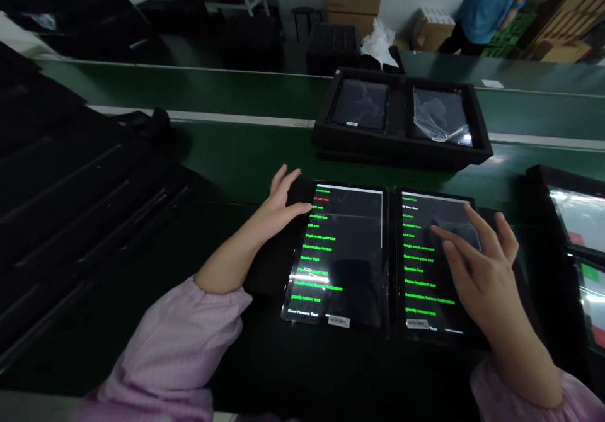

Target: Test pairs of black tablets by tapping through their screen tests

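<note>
Two tablets lie side by side in front of me, their dark screens lit with lists of mostly green test names. On the left tablet one line is red, and my left hand is at its upper left edge, thumb at the border and fingers spread. Over the right tablet is my right hand, open, its index finger extended at the list; whether the fingertip touches the glass I cannot tell. Each tablet has a small barcode label at its bottom edge. Neither hand grips anything.
Beyond the tablets a black foam tray holds two more tablets, one under wrinkled clear film. Dark stacked trays fill the left side. More lit tablets lie at the right edge. A person in blue stands behind the green bench.
</note>
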### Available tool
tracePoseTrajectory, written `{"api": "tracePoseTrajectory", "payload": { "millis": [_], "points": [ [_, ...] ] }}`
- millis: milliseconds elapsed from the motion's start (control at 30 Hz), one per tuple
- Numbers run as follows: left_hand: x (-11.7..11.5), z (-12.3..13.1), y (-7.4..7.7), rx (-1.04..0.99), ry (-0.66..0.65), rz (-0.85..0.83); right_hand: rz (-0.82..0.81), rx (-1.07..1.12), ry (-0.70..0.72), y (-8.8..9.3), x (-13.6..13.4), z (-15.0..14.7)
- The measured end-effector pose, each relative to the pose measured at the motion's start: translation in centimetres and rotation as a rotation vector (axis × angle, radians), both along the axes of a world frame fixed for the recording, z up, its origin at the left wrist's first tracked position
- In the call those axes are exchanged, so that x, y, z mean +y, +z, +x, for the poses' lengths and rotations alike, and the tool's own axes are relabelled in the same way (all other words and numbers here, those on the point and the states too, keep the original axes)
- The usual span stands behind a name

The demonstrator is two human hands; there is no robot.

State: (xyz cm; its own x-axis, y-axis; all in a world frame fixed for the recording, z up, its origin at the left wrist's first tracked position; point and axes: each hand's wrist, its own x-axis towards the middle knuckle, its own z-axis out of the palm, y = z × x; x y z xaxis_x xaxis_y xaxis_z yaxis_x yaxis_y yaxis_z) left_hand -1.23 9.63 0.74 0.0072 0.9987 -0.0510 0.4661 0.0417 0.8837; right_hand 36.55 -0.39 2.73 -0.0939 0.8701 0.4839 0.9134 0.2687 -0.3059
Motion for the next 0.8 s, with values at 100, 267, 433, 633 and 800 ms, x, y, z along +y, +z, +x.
{"api": "tracePoseTrajectory", "payload": {
  "millis": [100,267,433,633,800],
  "points": [
    [-0.1,0.1,0.4,0.06,-0.037,-0.052,0.022,-0.033,0.009,-0.2,0.0,0.2],
    [-0.5,0.2,1.5,0.088,-0.146,-0.11,0.13,0.009,-0.092,-0.1,-0.7,0.7],
    [-0.6,0.2,1.3,0.114,-0.149,-0.101,0.078,0.042,-0.215,0.4,-3.1,1.7],
    [-0.5,0.0,1.7,-0.054,-0.068,-0.052,-0.088,0.204,-0.448,0.3,-5.0,5.6],
    [-3.8,-2.6,2.7,-0.064,0.327,-0.028,-0.531,0.487,-0.676,0.0,-6.3,9.1]
  ]
}}
